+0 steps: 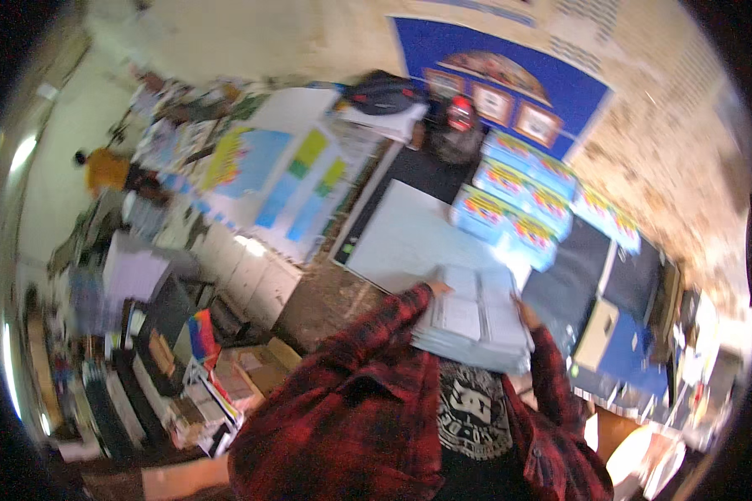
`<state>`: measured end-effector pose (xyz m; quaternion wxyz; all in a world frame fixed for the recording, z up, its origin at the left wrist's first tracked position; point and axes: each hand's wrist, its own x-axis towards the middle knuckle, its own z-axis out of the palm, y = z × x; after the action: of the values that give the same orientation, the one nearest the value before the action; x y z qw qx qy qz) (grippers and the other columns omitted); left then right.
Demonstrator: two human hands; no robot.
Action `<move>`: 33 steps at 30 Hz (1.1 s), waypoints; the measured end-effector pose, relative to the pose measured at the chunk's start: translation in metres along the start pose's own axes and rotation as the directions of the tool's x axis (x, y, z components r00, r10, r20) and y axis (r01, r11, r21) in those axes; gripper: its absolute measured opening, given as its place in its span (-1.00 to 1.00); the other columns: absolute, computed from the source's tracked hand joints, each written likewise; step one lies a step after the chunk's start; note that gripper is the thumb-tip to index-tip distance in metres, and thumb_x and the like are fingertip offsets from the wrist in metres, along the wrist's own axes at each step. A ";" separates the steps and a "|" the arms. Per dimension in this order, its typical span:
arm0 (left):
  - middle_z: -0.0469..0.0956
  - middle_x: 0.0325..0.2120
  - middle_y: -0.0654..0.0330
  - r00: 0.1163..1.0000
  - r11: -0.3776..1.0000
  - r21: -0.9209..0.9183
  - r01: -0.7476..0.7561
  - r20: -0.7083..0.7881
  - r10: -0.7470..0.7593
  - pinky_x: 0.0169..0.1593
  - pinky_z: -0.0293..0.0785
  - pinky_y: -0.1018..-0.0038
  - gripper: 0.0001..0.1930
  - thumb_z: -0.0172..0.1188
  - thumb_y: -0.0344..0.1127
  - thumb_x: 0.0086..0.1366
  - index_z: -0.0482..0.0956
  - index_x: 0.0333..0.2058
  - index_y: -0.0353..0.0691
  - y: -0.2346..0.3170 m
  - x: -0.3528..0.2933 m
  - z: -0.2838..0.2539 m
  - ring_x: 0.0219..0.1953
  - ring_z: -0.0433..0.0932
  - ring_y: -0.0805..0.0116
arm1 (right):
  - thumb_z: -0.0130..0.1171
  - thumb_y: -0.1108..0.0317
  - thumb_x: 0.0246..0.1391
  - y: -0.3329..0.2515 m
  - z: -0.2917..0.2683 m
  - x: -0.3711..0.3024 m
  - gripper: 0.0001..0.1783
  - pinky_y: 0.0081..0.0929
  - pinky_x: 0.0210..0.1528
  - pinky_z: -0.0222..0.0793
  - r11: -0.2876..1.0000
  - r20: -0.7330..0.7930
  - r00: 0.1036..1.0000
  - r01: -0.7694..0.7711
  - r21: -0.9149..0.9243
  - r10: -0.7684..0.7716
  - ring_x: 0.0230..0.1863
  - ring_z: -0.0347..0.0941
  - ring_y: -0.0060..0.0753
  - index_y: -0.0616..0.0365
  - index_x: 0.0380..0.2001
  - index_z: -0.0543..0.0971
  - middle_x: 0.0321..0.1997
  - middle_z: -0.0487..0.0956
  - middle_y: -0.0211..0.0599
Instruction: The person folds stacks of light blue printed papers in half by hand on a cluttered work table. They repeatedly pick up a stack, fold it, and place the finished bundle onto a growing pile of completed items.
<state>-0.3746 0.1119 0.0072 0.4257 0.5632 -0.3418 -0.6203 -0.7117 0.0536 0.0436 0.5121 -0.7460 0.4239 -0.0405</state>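
A thick stack of printed paper sheets [468,321] sits close to my body, at the near edge of the table. My left hand [437,289] grips its left side near the far corner. On the opposite side, my right hand [525,315] is pressed along the edge, with its fingers partly hidden. Beyond the stack lies a large pale sheet [405,230] on the dark tabletop. Just past it on the right are several piles of colourful printed covers [510,217].
A black bag [384,92] rests on papers at the back, beside a dark object with a red top [459,113]. Large printed sheets [301,184] cover another table on the left. A cardboard box [263,367] stands lower left. Farther left is a person in yellow [109,171].
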 end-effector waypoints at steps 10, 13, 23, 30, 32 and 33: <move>0.52 -0.21 -0.06 0.899 0.976 0.171 -0.137 -0.393 0.195 0.02 0.37 0.31 -0.45 0.13 0.01 0.23 0.39 -0.07 -0.44 0.085 -0.085 -0.096 -0.07 0.48 0.13 | -0.05 0.30 0.17 -0.080 0.055 0.109 -0.65 -0.41 -0.01 0.40 0.979 0.007 0.981 0.191 0.067 -0.192 -0.06 0.49 -0.20 0.25 -0.06 0.50 -0.07 0.56 -0.15; 0.49 -0.05 0.02 0.710 0.810 0.574 -0.115 -0.523 0.472 0.11 0.30 0.33 -0.45 0.19 -0.17 0.23 0.29 0.11 -0.33 0.136 -0.114 -0.121 0.05 0.40 0.26 | 0.23 0.21 0.06 -0.212 0.036 0.105 -0.62 -0.50 -0.23 0.40 0.763 -0.093 0.995 0.080 0.642 -0.027 -0.28 0.45 -0.49 0.26 -0.15 0.51 -0.29 0.55 -0.34; 0.49 -0.23 0.23 0.768 0.870 0.188 -0.455 -0.412 0.491 0.07 0.34 0.36 -0.33 0.54 -0.16 -0.18 0.40 -0.08 -0.18 0.155 -0.116 -0.046 -0.11 0.44 0.38 | 0.32 0.33 -0.02 -0.146 -0.009 0.089 -0.64 -0.42 -0.06 0.39 0.802 -0.328 0.902 0.407 0.438 -0.279 -0.14 0.47 -0.42 0.33 -0.21 0.51 -0.20 0.57 -0.24; 0.51 -0.47 0.32 0.671 0.888 0.129 -0.441 -0.611 0.421 -0.25 0.47 0.51 -0.52 0.55 -0.27 -0.19 0.45 -0.33 -0.18 0.140 -0.091 0.005 -0.38 0.46 0.54 | 0.43 0.42 -0.20 -0.182 0.012 0.083 -0.43 -0.45 -0.03 0.38 0.769 -0.604 0.797 0.376 0.516 0.016 -0.11 0.45 -0.37 0.39 -0.10 0.44 -0.13 0.53 -0.20; 0.53 -0.52 0.34 0.662 0.866 0.140 -0.480 -0.590 0.462 -0.27 0.47 0.51 -0.55 0.55 -0.27 -0.18 0.46 -0.36 -0.19 0.157 -0.108 0.003 -0.42 0.48 0.57 | 0.42 0.44 -0.21 -0.190 0.001 0.065 -0.45 -0.48 -0.04 0.38 0.772 -0.580 0.814 0.390 0.502 -0.034 -0.14 0.46 -0.40 0.38 -0.11 0.45 -0.14 0.53 -0.20; 0.51 -0.47 0.33 0.729 0.882 0.090 -0.463 -0.527 0.436 -0.25 0.46 0.53 -0.55 0.54 -0.28 -0.17 0.45 -0.36 -0.19 0.158 -0.115 0.000 -0.38 0.46 0.58 | 0.41 0.45 -0.21 -0.187 0.001 0.054 -0.46 -0.49 -0.04 0.39 0.775 -0.563 0.825 0.390 0.498 -0.053 -0.15 0.46 -0.42 0.38 -0.11 0.45 -0.15 0.54 -0.20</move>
<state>-0.3520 0.1532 0.1965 0.6539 0.6026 -0.3212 -0.3258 -0.5662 0.0394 0.1724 0.5762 -0.5542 0.4166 -0.4328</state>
